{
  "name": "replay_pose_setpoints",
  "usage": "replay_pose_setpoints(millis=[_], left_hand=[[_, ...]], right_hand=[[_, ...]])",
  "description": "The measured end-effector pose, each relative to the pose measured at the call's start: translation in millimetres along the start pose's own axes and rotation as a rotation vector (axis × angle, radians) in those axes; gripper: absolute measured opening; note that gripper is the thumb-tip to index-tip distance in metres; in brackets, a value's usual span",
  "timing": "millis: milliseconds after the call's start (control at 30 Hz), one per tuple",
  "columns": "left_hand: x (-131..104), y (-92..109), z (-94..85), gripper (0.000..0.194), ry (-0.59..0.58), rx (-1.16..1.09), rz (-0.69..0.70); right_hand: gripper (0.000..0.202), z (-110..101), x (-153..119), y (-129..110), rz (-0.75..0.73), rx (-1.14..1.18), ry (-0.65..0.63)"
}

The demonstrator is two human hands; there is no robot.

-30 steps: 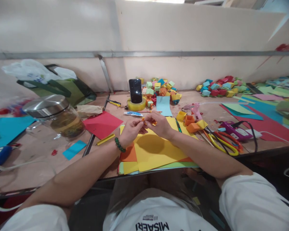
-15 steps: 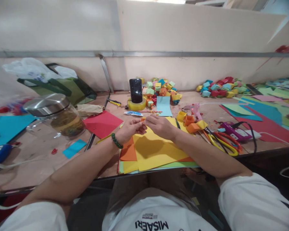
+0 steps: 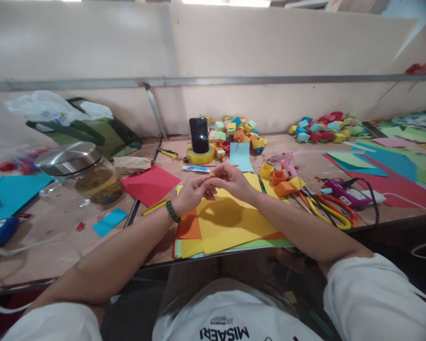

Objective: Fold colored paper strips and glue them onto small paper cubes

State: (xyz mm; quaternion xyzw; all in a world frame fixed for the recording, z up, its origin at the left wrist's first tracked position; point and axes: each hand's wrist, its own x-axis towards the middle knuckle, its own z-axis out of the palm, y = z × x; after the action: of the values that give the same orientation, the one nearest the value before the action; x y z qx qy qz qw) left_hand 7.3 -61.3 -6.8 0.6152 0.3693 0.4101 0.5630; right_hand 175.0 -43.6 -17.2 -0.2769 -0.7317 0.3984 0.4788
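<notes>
My left hand [image 3: 193,193], with a green bead bracelet at the wrist, meets my right hand [image 3: 234,182] above a stack of coloured paper. Between the fingertips of both hands a small orange piece [image 3: 212,175] partly shows; the fingers hide most of it. Both hands are closed on it. Below them lies a yellow sheet [image 3: 234,222], with an orange sheet [image 3: 189,226] under its left side. Small yellow and orange paper boxes [image 3: 279,177] sit to the right of my right hand.
A phone [image 3: 199,135] stands on a yellow tape roll [image 3: 201,156]. Left is a glass jar [image 3: 99,182]; right are scissors [image 3: 328,213], a pink glue gun [image 3: 287,163] and a purple power strip [image 3: 346,193]. Piles of paper cubes [image 3: 326,128] lie at the back.
The fingers of my right hand have shifted and arch higher over the orange piece, which is now more covered. My left hand has turned slightly. The camera view has moved a little.
</notes>
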Motion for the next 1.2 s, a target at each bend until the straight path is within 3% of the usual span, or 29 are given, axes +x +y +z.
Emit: replay_pose_setpoints(millis=[67, 200, 300, 400, 500, 600, 733, 900, 1033, 1100, 1200], left_hand=[[-2, 0, 1.2, 0.040, -0.032, -0.034, -0.021], [-6, 2, 2.0, 0.035, -0.122, -0.189, -0.025], [-8, 3, 3.3, 0.033, -0.150, -0.111, 0.030], [-6, 1, 4.1, 0.038, -0.138, 0.052, 0.107], [-2, -1, 1.7, 0.044, -0.121, 0.155, 0.127], [3, -2, -4.4, 0.046, -0.142, 0.198, 0.135], [6, -3, -12.5, 0.039, -0.181, 0.216, 0.146], [9, -7, -12.9, 0.037, -0.035, 0.150, 0.120], [6, -5, -9.1, 0.044, 0.077, 0.153, 0.048], [4, -2, -7.8, 0.042, 0.122, 0.134, 0.030], [2, 1, -7.2, 0.036, 0.125, 0.078, 0.002]], right_hand=[[0.041, 2, 1, 1, 0.049, 0.060, -0.034], [0.041, 5, -3, 2, -0.056, -0.067, 0.139], [0.037, 9, -7, 4, -0.129, -0.161, 0.200], [0.038, 10, -8, 6, -0.110, -0.154, 0.183], [0.041, 7, -6, 3, -0.017, 0.000, 0.113], [0.039, 1, -2, -3, 0.075, 0.131, 0.027], [0.028, -4, 2, -6, 0.110, 0.158, 0.035], [0.027, -3, 4, 1, 0.370, 0.382, 0.172], [0.033, 0, 3, 1, 0.514, 0.492, 0.132], [0.032, 1, 2, -1, 0.489, 0.393, 0.099], [0.029, 3, 0, -2, 0.281, 0.108, 0.108]])
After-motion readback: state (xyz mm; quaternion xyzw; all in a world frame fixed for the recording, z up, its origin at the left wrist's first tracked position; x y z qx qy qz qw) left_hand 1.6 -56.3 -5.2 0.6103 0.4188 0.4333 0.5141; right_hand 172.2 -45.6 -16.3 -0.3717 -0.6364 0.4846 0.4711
